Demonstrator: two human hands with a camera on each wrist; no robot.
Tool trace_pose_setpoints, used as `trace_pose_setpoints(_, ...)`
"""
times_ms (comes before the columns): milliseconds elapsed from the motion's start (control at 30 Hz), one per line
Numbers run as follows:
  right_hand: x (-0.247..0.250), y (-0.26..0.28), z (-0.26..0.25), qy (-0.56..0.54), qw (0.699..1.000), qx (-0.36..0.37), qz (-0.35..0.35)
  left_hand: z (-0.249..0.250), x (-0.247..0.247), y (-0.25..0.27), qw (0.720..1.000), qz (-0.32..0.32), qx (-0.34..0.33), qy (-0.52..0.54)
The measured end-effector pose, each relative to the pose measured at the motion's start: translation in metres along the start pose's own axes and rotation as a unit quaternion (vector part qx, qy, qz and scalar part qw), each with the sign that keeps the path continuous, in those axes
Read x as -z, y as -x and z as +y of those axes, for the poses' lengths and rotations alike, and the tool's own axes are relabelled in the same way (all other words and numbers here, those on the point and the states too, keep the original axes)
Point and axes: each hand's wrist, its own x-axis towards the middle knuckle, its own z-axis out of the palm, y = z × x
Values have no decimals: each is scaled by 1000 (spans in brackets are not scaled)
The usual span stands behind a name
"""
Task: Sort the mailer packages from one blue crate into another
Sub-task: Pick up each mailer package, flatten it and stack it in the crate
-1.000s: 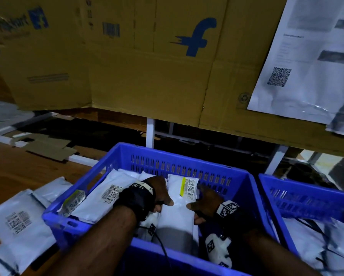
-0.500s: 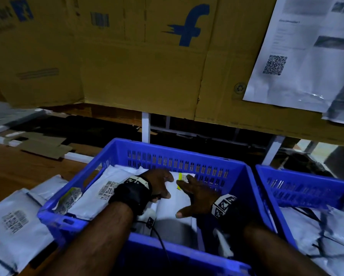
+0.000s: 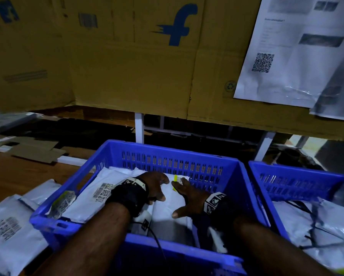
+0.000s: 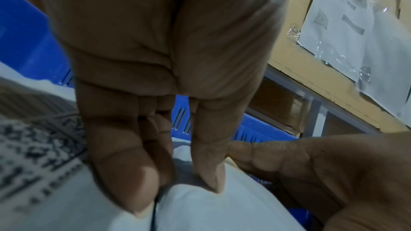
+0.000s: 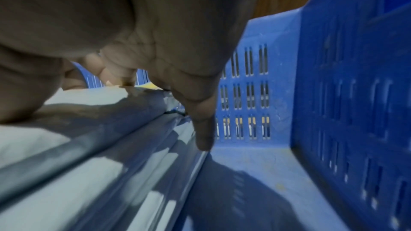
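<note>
The left blue crate (image 3: pixel 167 150) holds several white mailers. One plump white mailer (image 3: pixel 167 212) lies along its middle, with a yellow-tagged label at its far end. My left hand (image 3: pixel 155 188) is arched over its left side. In the left wrist view, the left hand (image 4: pixel 175 194) has straight fingers and the thumb pressing down into this mailer (image 4: pixel 200 208). My right hand (image 3: pixel 189 198) rests on its right edge with thumb spread. In the right wrist view, the right hand (image 5: pixel 160 83) lies flat along the mailer (image 5: pixel 89 147). The second blue crate (image 3: pixel 296 176) stands to the right.
A labelled mailer (image 3: pixel 91 192) leans in the crate's left half. More mailers (image 3: pixel 11 226) lie on the wooden table to the left. Bare crate floor (image 5: pixel 244 173) shows right of the mailer. A cardboard wall (image 3: pixel 127 66) rises behind. The right crate holds mailers (image 3: pixel 316 220).
A second ago both hands were curled round the middle mailer's far end. They have let go and spread, and now lie flat on it, with the right thumb drawn back.
</note>
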Motion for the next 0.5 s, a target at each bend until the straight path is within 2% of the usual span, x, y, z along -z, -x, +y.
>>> trace_pose_setpoints(100,5,1,1,-22,999,-4,37,-1,1,-2,1000,8,-9,11)
trace_pose_setpoints(200,14,5,-1,-102,986,14,129,1,6,-2,997,49,-55,0)
trace_pose_setpoints(267,21,11,-2,-117,973,-3,196,3,7,-4,992,84,-94,-13)
trace_pose_setpoints(300,26,16,-1,-116,967,-18,228,5,8,-6,987,100,-121,15)
trace_pose_setpoints(367,38,23,2,-139,946,-32,290,12,10,-6,976,128,-164,69)
trace_pose_setpoints(433,51,29,6,-186,919,-18,346,22,14,-4,967,155,-187,73)
trace_pose_setpoints(500,65,40,7,-233,893,5,385,36,21,0,965,155,-189,93)
